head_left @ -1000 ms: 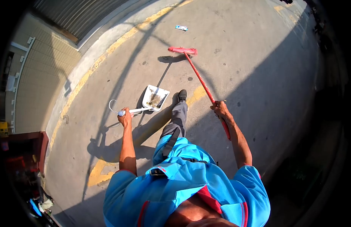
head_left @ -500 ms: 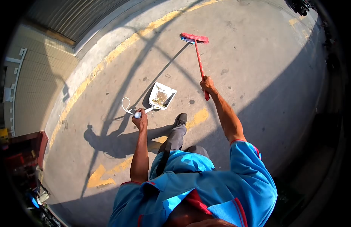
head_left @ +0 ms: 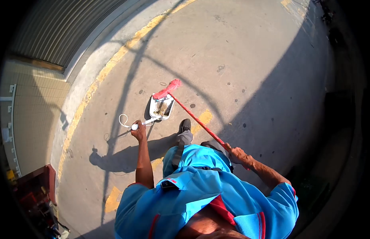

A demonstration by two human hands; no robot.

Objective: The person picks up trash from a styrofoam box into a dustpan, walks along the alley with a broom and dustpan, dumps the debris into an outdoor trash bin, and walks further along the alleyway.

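My left hand [head_left: 139, 130] is closed around the top of the handle of a white long-handled dustpan [head_left: 154, 106]. The pan rests on the ground with brownish debris in it, and a white cord loop hangs by the handle. My right hand [head_left: 238, 154] grips the red handle of a broom [head_left: 196, 118], close to my right hip. The broom's red bristle head [head_left: 167, 89] lies at the far, open edge of the dustpan and covers part of it.
Grey pavement [head_left: 248, 75] spreads around me, with a worn yellow line [head_left: 100, 75] along a kerb. At the left are a ribbed shutter [head_left: 61, 32] and a tiled surface [head_left: 35, 103]. My dark shoe [head_left: 186, 124] is just behind the dustpan.
The broom head has come back from far ahead to the dustpan's open edge. My right hand has drawn back toward my hip. My left hand still holds the dustpan.
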